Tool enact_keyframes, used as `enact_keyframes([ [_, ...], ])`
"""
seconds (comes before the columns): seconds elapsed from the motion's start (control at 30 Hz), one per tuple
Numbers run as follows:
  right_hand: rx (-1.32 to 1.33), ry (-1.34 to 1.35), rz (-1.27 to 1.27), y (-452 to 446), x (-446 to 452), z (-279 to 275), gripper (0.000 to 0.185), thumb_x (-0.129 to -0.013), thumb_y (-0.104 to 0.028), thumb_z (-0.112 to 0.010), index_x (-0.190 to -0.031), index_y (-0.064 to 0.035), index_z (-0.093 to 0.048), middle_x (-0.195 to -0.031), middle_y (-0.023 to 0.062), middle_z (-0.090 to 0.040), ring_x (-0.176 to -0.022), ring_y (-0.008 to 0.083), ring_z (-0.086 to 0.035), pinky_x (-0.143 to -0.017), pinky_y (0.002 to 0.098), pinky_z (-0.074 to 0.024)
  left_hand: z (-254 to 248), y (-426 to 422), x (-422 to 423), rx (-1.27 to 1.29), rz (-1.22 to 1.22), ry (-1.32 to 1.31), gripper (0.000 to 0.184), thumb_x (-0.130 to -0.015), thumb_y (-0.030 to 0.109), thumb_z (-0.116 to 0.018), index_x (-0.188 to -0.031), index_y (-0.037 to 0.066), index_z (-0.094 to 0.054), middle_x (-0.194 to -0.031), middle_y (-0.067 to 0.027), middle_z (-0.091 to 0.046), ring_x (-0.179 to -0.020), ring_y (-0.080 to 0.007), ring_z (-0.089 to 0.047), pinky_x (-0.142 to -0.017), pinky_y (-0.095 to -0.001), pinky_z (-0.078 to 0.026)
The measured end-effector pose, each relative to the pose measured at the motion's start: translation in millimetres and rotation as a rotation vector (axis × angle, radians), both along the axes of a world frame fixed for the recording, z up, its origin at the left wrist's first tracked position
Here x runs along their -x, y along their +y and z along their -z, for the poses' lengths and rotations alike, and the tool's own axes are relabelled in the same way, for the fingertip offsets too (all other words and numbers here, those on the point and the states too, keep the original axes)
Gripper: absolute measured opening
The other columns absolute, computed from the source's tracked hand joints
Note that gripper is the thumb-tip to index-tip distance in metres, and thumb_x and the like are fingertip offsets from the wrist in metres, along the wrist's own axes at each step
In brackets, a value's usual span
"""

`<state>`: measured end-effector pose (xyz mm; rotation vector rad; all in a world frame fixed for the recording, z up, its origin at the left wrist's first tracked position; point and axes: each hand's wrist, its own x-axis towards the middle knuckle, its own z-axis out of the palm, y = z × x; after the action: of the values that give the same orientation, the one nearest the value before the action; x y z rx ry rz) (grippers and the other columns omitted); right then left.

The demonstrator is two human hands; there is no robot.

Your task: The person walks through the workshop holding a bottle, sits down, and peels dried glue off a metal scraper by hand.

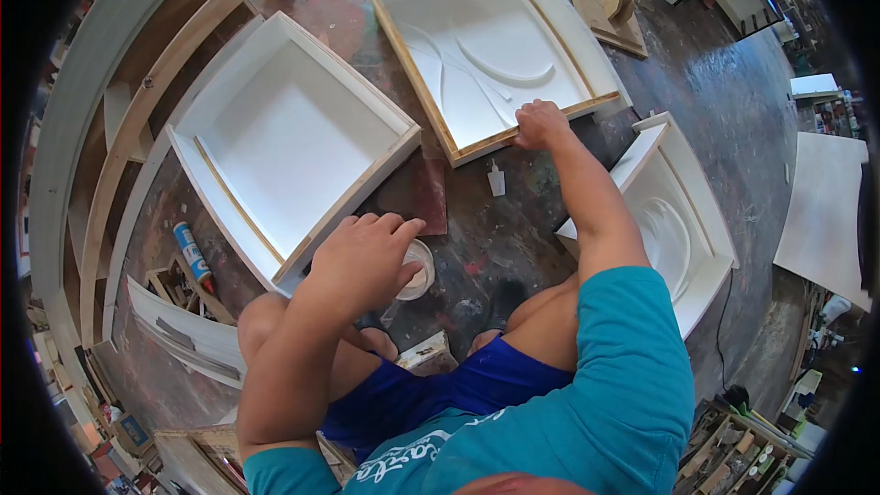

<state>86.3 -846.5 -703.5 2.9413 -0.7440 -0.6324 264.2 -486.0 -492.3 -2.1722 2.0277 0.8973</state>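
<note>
My right hand (pixel 541 124) is closed at the wooden front edge of a white shallow box (pixel 412 64), its fingers curled down; whatever they hold is hidden. Curved white strips (pixel 504 69) lie inside that box. Over a small round tub (pixel 419 272) of pale paste hangs my left hand (pixel 362 257), fingers apart and thumb overlapping the tub's rim. Just left of it stands a second white box (pixel 293 119) with a wooden strip along one inner side. A small white nozzled bottle (pixel 496 181) is on the floor below my right hand.
A third white box (pixel 674 211) with curved strips is by my right leg. A blue tube (pixel 192 252) lies at the left, near a long curved wooden frame (pixel 137 101). Farther right are a white panel (pixel 825 215) and a crate of tools (pixel 738 458).
</note>
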Motion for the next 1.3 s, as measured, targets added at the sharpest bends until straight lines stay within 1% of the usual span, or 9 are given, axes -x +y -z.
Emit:
enact_keyframes([
  [0.1, -0.002, 0.013, 0.045, -0.7, 8.9, 2.3, 0.043, -0.08, -0.045, -0.076, -0.096, -0.005, -0.075, -0.105, 0.0161, -0.073, -0.105, 0.0348, -0.069, -0.09, 0.0454, -0.0555, 0.8, -2.6, 6.0, 0.014, 0.062, 0.007, 0.051, -0.092, 0.032, -0.068, -0.138, 0.012, -0.058, -0.128, -0.0097, -0.065, -0.121, -0.03, -0.06, -0.106, -0.0417, -0.045],
  [0.23, 0.026, 0.052, 0.088, 2.2, 4.9, -4.9, 0.063, -0.085, -0.065, -0.067, -0.094, -0.0029, -0.076, -0.101, 0.019, -0.073, -0.101, 0.0357, -0.07, -0.088, 0.0462, -0.056, -1.5, -4.1, 10.9, -0.065, 0.087, -0.017, 0.053, -0.093, 0.034, -0.067, -0.14, 0.012, -0.057, -0.128, -0.0091, -0.065, -0.121, -0.0285, -0.061, -0.105, -0.041, -0.045],
  [0.27, 0.022, 0.061, 0.133, 6.5, -1.6, -13.8, 0.053, -0.085, -0.055, -0.072, -0.098, -0.0043, -0.076, -0.104, 0.0171, -0.074, -0.103, 0.0329, -0.07, -0.089, 0.0442, -0.0564, -0.6, -3.4, 11.1, -0.071, 0.084, -0.022, 0.053, -0.093, 0.034, -0.067, -0.14, 0.012, -0.056, -0.127, -0.0093, -0.066, -0.12, -0.0285, -0.061, -0.105, -0.0411, -0.045],
  [0.53, 0.002, -0.109, 0.194, 5.2, -76.3, -11.7, 0.075, -0.086, -0.073, -0.061, -0.102, -0.0024, -0.076, -0.108, 0.0198, -0.072, -0.103, 0.0355, -0.07, -0.088, 0.0447, -0.0567, 12.4, 8.5, 11.5, -0.039, 0.047, -0.065, 0.053, -0.094, 0.036, -0.066, -0.139, 0.011, -0.057, -0.122, -0.0093, -0.067, -0.116, -0.0269, -0.063, -0.102, -0.0395, -0.046],
  [0.8, -0.058, -0.208, 0.249, 20.3, -146.0, 6.7, 0.068, -0.086, -0.068, -0.065, -0.107, -0.0049, -0.076, -0.11, 0.0175, -0.074, -0.104, 0.0345, -0.071, -0.088, 0.0451, -0.0568, 13.1, 3.9, 19.3, -0.036, 0.091, -0.054, 0.052, -0.092, 0.036, -0.068, -0.136, 0.01, -0.059, -0.118, -0.0095, -0.068, -0.113, -0.0263, -0.063, -0.1, -0.0392, -0.046],
  [0.93, -0.175, -0.141, 0.183, -12.4, -136.1, 23.6, 0.062, -0.086, -0.064, -0.068, -0.1, -0.0049, -0.077, -0.101, 0.0183, -0.075, -0.098, 0.0346, -0.071, -0.087, 0.0449, -0.0561, 11.0, 5.5, 23.4, 0.024, 0.112, -0.049, 0.05, -0.092, 0.036, -0.068, -0.133, 0.01, -0.06, -0.114, -0.0083, -0.069, -0.111, -0.0253, -0.064, -0.096, -0.0385, -0.047],
  [1.03, -0.392, -0.332, 0.177, -38.7, -86.5, 19.2, 0.062, -0.084, -0.065, -0.069, -0.098, -0.0052, -0.077, -0.098, 0.0184, -0.075, -0.095, 0.0364, -0.071, -0.086, 0.0444, -0.0558, 10.4, 6.6, 25.9, 0.086, 0.127, -0.022, 0.05, -0.092, 0.036, -0.068, -0.133, 0.01, -0.06, -0.115, -0.0083, -0.069, -0.112, -0.0252, -0.063, -0.096, -0.0385, -0.047],
  [1.23, -0.133, 0.008, 0.218, -49.7, 6.9, 3.0, 0.064, -0.086, -0.064, -0.067, -0.097, -0.0014, -0.076, -0.099, 0.022, -0.074, -0.096, 0.0401, -0.07, -0.087, 0.0464, -0.0554, 16.8, 12.1, 23.1, 0.043, 0.158, -0.011, 0.049, -0.093, 0.036, -0.068, -0.132, 0.009, -0.06, -0.116, -0.0088, -0.069, -0.112, -0.0267, -0.064, -0.097, -0.0397, -0.047],
  [1.3, -0.073, -0.077, 0.221, -43.5, 35.3, 15.3, 0.062, -0.09, -0.058, -0.065, -0.093, 0.0025, -0.075, -0.098, 0.026, -0.072, -0.096, 0.0424, -0.069, -0.088, 0.0486, -0.055, 12.1, 13.2, 21.2, -0.033, 0.16, -0.033, 0.048, -0.093, 0.033, -0.067, -0.135, 0.011, -0.059, -0.117, -0.0089, -0.069, -0.114, -0.0275, -0.063, -0.1, -0.0406, -0.046],
])
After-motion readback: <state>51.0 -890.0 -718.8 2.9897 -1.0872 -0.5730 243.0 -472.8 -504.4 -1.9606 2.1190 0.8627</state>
